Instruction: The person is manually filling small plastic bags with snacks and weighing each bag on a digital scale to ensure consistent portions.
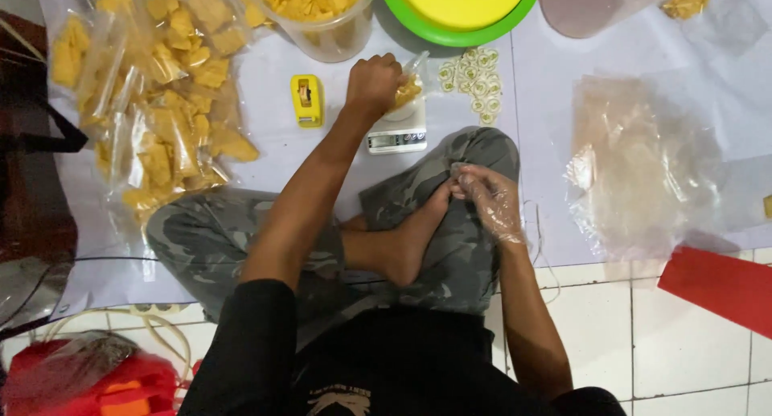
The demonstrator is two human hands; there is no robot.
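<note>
From the head camera I saw my left hand (pixel 372 82) with its fingers curled shut round the neck of a small clear bag of yellow chips (pixel 408 89), which rested on a white digital scale (pixel 396 131) just under those fingers. I judged the bag light, its film slippery and the chips brittle, so the gathered neck was the safest hold. My right hand (pixel 492 200), in a thin plastic glove, lay half-curled on my knee, holding nothing I could make out. Beyond the left fingers stood a clear tub of chips (pixel 322 10); to their left lay a yellow tape dispenser (pixel 306 100) and filled chip bags (pixel 157 102).
</note>
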